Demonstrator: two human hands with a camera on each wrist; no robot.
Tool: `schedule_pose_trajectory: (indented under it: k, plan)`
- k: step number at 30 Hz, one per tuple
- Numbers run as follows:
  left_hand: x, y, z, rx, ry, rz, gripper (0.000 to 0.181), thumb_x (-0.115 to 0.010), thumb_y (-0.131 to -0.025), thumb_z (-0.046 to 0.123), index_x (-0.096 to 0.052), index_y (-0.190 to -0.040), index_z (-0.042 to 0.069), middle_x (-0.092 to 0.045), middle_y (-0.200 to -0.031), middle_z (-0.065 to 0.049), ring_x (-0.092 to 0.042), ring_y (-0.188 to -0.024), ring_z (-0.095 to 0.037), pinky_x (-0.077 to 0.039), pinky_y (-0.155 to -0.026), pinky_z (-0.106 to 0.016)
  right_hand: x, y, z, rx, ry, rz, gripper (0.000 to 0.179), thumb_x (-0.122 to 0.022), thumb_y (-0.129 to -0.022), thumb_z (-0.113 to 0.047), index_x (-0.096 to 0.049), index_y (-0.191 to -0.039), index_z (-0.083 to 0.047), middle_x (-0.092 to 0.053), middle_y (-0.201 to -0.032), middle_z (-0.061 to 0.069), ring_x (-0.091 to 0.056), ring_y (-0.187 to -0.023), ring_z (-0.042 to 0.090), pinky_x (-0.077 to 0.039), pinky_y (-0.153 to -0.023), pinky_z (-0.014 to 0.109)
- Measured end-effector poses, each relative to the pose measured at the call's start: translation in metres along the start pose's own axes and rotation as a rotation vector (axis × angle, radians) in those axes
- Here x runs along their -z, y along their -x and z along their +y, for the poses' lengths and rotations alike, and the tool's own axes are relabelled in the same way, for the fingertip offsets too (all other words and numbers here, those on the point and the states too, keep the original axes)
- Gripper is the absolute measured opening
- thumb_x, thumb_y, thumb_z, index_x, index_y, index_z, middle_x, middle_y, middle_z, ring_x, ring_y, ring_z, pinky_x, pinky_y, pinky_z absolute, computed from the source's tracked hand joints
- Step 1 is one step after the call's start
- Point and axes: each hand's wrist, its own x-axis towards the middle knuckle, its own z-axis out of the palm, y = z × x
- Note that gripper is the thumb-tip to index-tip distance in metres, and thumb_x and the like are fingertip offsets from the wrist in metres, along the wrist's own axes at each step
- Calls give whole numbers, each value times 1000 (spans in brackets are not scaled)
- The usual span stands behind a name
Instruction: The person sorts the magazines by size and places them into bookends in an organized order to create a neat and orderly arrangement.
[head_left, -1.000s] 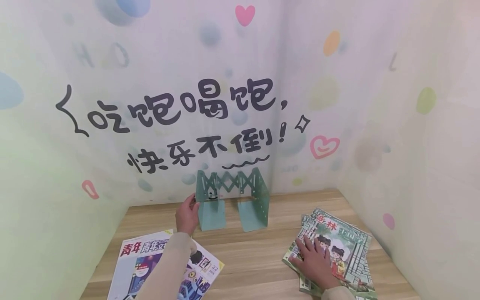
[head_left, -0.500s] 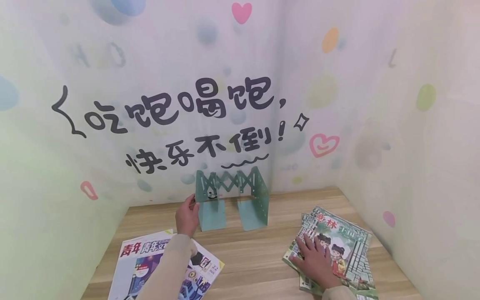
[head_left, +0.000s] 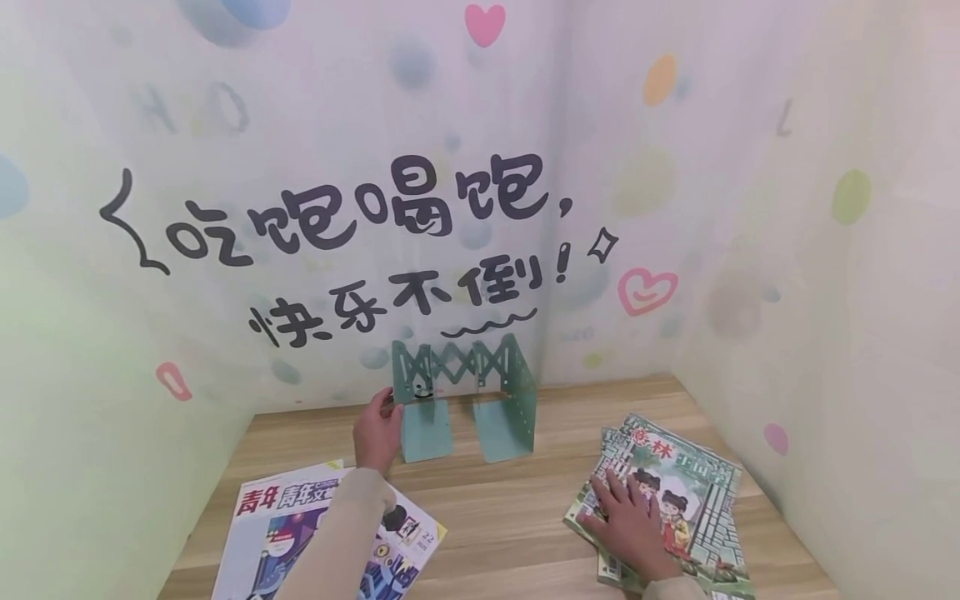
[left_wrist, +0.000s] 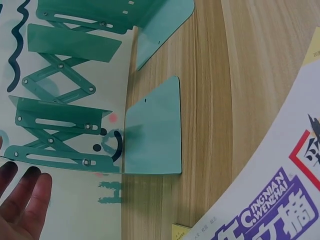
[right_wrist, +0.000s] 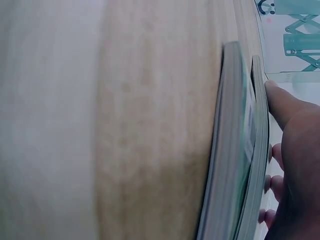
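Observation:
A green expandable bookend stands on the wooden table against the back wall, its two side plates joined by a crisscross lattice. My left hand is at its left side plate. In the left wrist view, extended fingers lie along that plate's outer face. To the right is a stack of magazines with a green cover of two cartoon children. My right hand rests on the top one, fingers spread. Seen from the right wrist, the stack's thick page edges show beside the thumb.
Two other magazines, one with a white and purple cover, overlap at the front left beneath my left forearm. Curtain-like walls with printed lettering and hearts enclose the table at the back and sides.
The head view has shifted very slightly. Both hands, the bookend and the magazines keep their places.

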Motion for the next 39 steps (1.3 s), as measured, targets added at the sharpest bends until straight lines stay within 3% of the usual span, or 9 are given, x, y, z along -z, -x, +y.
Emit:
schedule_pose_trajectory:
  k: [28,39]
  plan:
    - [0,-5,-11,35,-17,-54,50,-60,-97,12,-45,-145,12,-55,-137,-16,-55,-122,-34,-50,-96,-45,0,11,8,73,-5,-9,82,-55,-81,-73,-48,-145,-21,-33,-155,11,-15,-142,47,-7,-106,73]
    - [1,-5,-7,4,-29,-57,47,-58,-98,11,-46,-143,8,-56,-135,-17,-57,-119,-34,-51,-95,-45,6,21,11,128,-7,9,80,-55,-81,-72,-49,-144,-23,-36,-154,8,-20,-141,46,-9,-107,72]
